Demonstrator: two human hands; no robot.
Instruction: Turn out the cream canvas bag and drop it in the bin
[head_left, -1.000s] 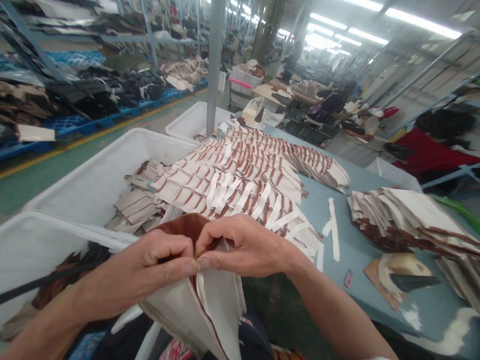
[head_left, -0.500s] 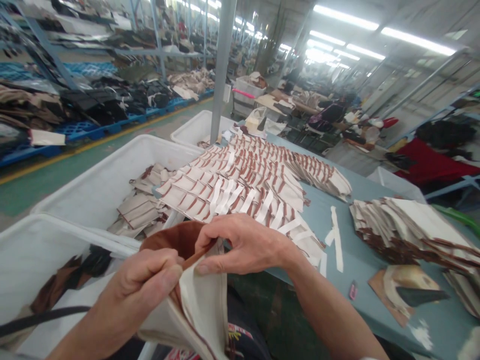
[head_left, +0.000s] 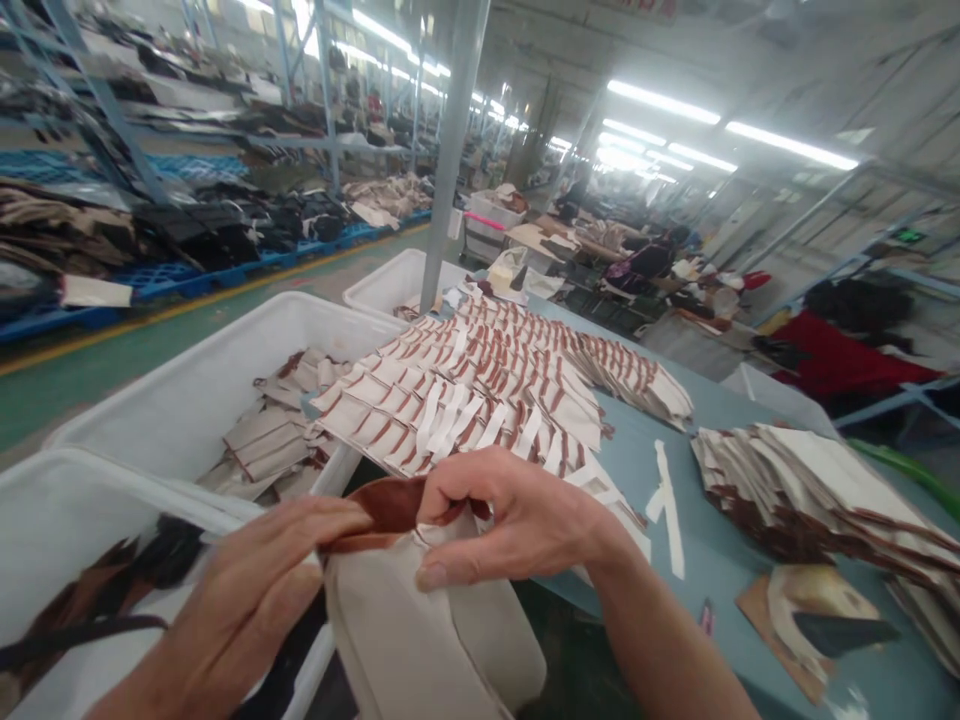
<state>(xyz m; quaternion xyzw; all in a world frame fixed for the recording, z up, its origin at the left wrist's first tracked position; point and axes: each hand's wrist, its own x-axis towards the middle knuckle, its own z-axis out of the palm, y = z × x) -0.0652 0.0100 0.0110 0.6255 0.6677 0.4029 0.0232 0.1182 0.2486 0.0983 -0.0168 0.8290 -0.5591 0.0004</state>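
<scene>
A bag is being held before the table, the left hand at its left, the right hand at its upper rim. On the table, a strip is lying between cloth pieces, left, and a stack, right. Bins are standing left of the table, shelves behind them.

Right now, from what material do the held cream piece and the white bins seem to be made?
Cream piece: perhaps matte fabric or leather-like sheet; it curves softly, but blur leaves this open. White bins: probably smooth moulded plastic, judging by even walls and rounded corners.
</scene>
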